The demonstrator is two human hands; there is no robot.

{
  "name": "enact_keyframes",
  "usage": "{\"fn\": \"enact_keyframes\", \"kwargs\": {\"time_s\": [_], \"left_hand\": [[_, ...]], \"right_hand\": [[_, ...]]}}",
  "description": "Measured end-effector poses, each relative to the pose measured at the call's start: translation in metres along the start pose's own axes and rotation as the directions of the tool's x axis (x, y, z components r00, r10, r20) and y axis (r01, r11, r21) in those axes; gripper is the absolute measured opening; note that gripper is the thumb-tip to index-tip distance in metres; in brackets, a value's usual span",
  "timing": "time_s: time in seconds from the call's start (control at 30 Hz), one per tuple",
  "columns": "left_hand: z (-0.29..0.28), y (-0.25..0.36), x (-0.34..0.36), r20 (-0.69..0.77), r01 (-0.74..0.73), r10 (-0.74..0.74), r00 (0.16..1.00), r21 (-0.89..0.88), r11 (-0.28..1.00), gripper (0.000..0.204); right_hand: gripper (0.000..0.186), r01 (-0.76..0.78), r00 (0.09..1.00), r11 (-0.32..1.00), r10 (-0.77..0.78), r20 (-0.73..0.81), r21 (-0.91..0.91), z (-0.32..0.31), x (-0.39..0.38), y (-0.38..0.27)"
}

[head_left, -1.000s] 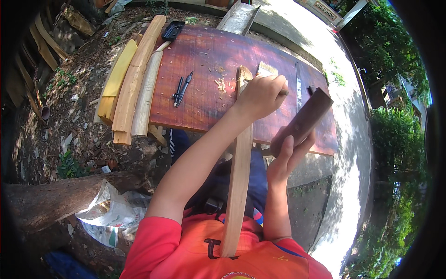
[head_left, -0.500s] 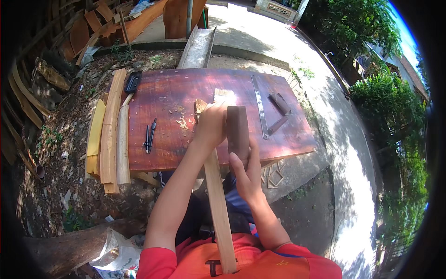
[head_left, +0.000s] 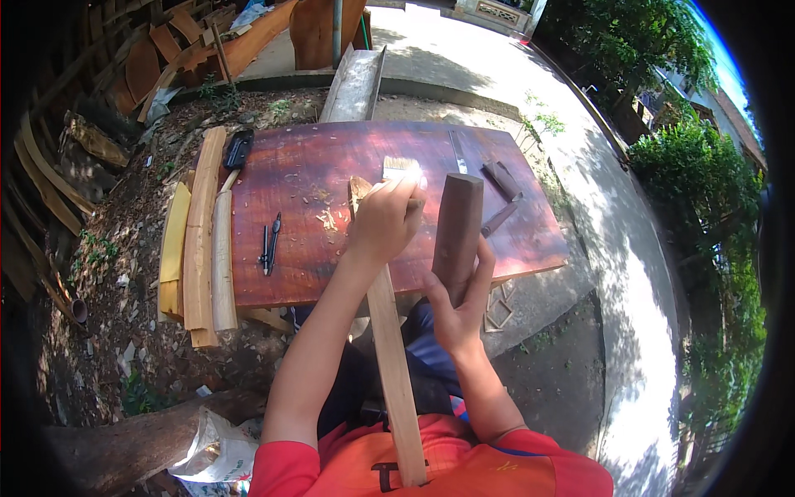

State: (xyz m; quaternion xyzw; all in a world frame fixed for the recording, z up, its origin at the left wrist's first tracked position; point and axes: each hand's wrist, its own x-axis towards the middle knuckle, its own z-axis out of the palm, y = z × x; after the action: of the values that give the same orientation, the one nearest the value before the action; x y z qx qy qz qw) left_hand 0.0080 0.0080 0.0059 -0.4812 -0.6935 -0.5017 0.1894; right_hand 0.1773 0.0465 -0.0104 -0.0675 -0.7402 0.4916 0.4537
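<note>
My left hand (head_left: 386, 218) has its fingers wrapped round a pale-bristled brush (head_left: 401, 166), near the upper end of a long wooden strip (head_left: 392, 373) that runs down to my shirt. My right hand (head_left: 460, 316) grips the lower part of an upright, dark brown block (head_left: 457, 222), just right of the brush. Beyond them on the reddish wooden table (head_left: 306, 153) lie wood shavings (head_left: 327, 219), black compasses (head_left: 271, 244), a metal straightedge (head_left: 458, 151) and dark angled pieces (head_left: 501, 182). Some of the brush handle is hidden by my fingers.
Several boards (head_left: 201, 236) and a black tool (head_left: 238, 149) are along the table's left side. A metal trough (head_left: 352, 87) stands behind it. Timber (head_left: 153, 58) is piled at back left; a log (head_left: 116, 451) and white sack (head_left: 211, 447) lie lower left. Sunlit paving (head_left: 629, 348) runs along the right.
The view tilted up, showing more of the yard. The block went from slanted to upright and moved left toward the brush, then slightly back right. My left hand stays at the strip's upper end.
</note>
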Motion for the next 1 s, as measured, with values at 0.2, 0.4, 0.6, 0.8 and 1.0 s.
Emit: {"fn": "enact_keyframes", "kwargs": {"time_s": [0.2,0.4,0.6,0.8,1.0], "left_hand": [[0.0,-0.015,-0.005,0.113,-0.081,0.079,0.99,0.015,0.997,0.011],[0.005,-0.014,-0.004,0.114,-0.023,0.021,0.993,0.015,1.0,0.012],[0.003,-0.008,-0.002,0.097,-0.007,0.003,0.995,0.039,0.999,0.011],[0.003,-0.004,-0.001,0.095,0.061,-0.07,0.993,0.097,0.993,0.01],[0.0,-0.009,-0.003,0.122,-0.016,0.01,0.992,0.046,0.999,0.01]], "right_hand": [[0.061,-0.104,0.987,0.993,0.11,0.113,-0.058,-0.001,0.002,-0.001],[0.056,-0.183,0.983,0.982,0.182,0.035,0.042,0.001,0.0,-0.009],[0.057,-0.285,0.955,0.958,0.284,0.085,0.008,-0.003,0.004,-0.015],[0.058,-0.207,0.975,0.965,0.216,-0.046,0.163,0.001,0.009,-0.017],[0.053,-0.24,0.966,0.97,0.241,0.089,-0.022,0.003,0.002,-0.009]]}}
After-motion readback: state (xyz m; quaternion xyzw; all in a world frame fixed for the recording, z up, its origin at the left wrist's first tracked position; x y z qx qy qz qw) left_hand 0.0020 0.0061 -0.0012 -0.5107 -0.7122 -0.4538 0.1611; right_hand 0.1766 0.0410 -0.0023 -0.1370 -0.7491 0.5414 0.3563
